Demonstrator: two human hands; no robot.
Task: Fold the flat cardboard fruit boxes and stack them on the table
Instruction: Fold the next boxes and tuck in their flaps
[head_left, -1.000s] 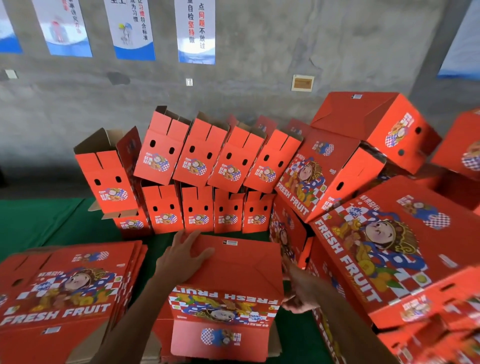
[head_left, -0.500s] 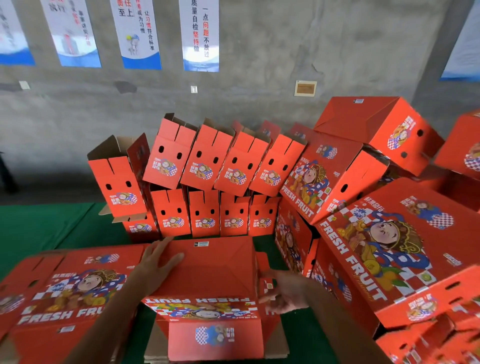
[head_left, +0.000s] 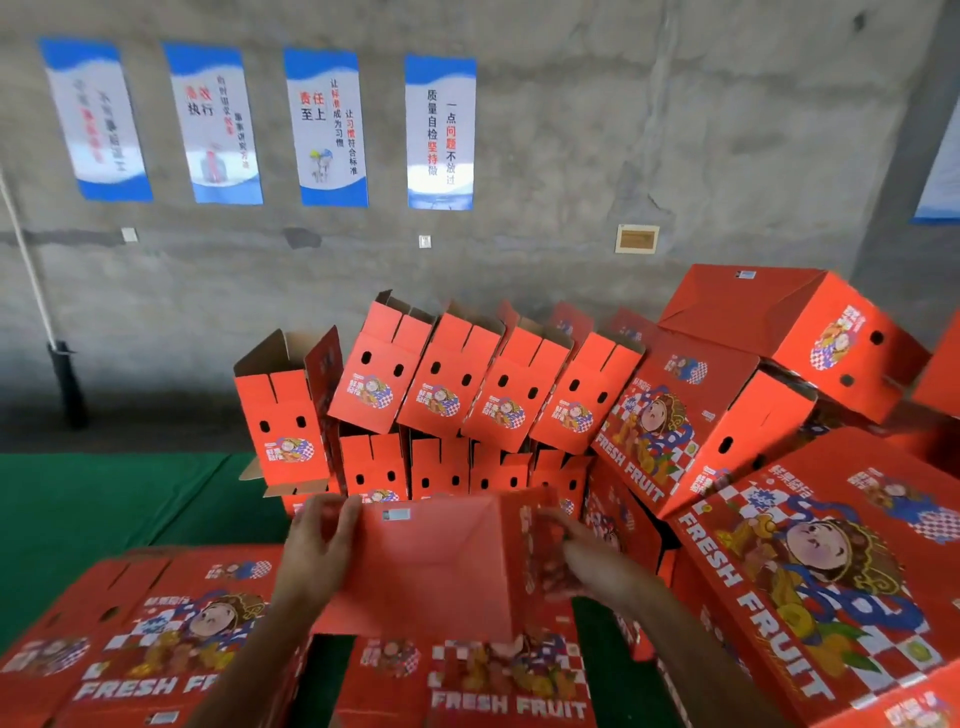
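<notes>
Folded boxes (head_left: 467, 395) stacked at 12 o'clock against wall, more piled at 3 o'clock (head_left: 810, 561); flat stack (head_left: 156, 639) at 8 o'clock on green desk (head_left: 104, 509). Since earlier frame, box (head_left: 431, 566) lifted off desk, tilted up. Red, blurred, plain bottom panel facing camera. Left hand (head_left: 317, 545) fingers curled over left edge; right hand (head_left: 587, 561) grips right side

Open green counter (head_left: 104, 514) shows on the left, the one broad stretch a hand could sweep through. Straight ahead, a wall of folded boxes (head_left: 457, 405) blocks the far side, leaning in two tiers. To the right, big stacked boxes (head_left: 810, 561) crowd in close. Near left, the flat stack (head_left: 156, 639) fills the corner, and a narrow green gap (head_left: 602, 639) runs beside the right pile.
</notes>
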